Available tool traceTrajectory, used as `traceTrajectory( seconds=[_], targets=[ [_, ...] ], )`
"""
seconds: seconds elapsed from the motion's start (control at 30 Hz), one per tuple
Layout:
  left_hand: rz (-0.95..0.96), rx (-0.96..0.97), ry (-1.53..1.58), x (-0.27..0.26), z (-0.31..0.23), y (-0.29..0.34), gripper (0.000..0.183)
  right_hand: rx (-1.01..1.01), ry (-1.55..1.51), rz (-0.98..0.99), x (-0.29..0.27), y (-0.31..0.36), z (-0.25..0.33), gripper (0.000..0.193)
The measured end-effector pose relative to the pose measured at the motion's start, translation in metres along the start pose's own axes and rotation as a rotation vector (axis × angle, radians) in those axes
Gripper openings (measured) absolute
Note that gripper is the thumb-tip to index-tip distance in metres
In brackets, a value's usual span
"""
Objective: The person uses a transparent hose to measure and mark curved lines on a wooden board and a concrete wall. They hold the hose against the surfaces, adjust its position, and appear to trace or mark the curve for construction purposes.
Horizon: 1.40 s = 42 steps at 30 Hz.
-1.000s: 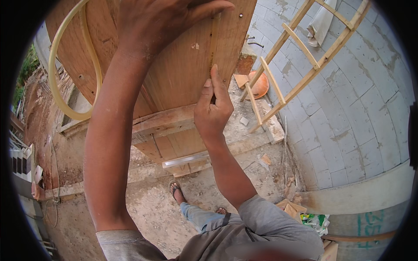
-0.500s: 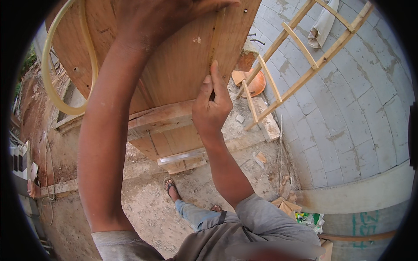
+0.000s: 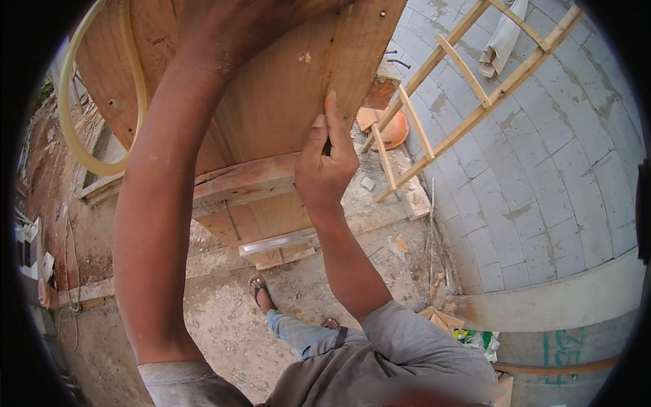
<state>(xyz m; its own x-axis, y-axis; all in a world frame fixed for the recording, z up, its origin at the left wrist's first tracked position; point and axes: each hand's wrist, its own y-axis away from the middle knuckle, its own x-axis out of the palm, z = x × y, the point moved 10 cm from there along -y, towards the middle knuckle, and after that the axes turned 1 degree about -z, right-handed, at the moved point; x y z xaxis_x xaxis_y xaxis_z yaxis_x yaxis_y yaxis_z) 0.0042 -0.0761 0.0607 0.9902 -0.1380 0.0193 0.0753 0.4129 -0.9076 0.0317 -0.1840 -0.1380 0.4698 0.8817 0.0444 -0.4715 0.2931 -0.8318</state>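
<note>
Already laid but not yet lifted off, a thin yellow measuring tape (image 3: 331, 55) runs up the flat brown wooden panel (image 3: 268, 119) from the right hand's (image 3: 328, 152) pinching fingertips, the left hand's (image 3: 244, 24) grip unreadable.

Wooden ladder (image 3: 468, 122) seen before a grey block wall (image 3: 536, 169), pale crumpled sheet (image 3: 500, 49) framed between the ladder's upper rails, orange basin (image 3: 396, 131) partly hidden at its lower end, green-and-white plastic wrapping (image 3: 483, 341) crumpled near brown paper (image 3: 439, 317), dirt ground (image 3: 217, 298) strewn with small stones
</note>
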Motion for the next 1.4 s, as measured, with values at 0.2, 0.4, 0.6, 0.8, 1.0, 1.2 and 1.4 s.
traceTrajectory(
  seconds=[0.2, 0.4, 0.6, 0.8, 1.0, 1.2, 1.4],
  targets=[
    [-0.109, 0.06, 0.001, -0.008, -0.004, -0.001, 0.041, -0.063, 0.033, -0.015, -0.001, 0.001, 0.0, 0.04],
    [-0.032, 0.034, -0.041, -0.001, -0.002, 0.001, 0.041, -0.09, 0.015, -0.02, -0.001, 0.002, 0.001, 0.04],
    [-0.012, 0.037, -0.044, -0.002, -0.003, 0.0, 0.042, -0.088, 0.027, -0.018, -0.001, 0.003, 0.001, 0.041],
    [0.009, 0.028, -0.03, -0.002, -0.003, -0.002, 0.042, -0.085, 0.019, -0.016, -0.001, 0.003, 0.0, 0.041],
    [0.002, 0.032, -0.027, -0.001, -0.003, -0.001, 0.042, -0.071, 0.028, -0.008, 0.0, 0.004, -0.002, 0.042],
    [-0.121, 0.095, -0.045, -0.005, -0.003, 0.003, 0.042, -0.092, 0.026, -0.013, -0.001, 0.003, 0.0, 0.041],
    [-0.116, 0.089, -0.041, -0.003, -0.002, 0.004, 0.042, -0.092, 0.034, -0.009, -0.001, 0.003, 0.0, 0.041]
  ],
)
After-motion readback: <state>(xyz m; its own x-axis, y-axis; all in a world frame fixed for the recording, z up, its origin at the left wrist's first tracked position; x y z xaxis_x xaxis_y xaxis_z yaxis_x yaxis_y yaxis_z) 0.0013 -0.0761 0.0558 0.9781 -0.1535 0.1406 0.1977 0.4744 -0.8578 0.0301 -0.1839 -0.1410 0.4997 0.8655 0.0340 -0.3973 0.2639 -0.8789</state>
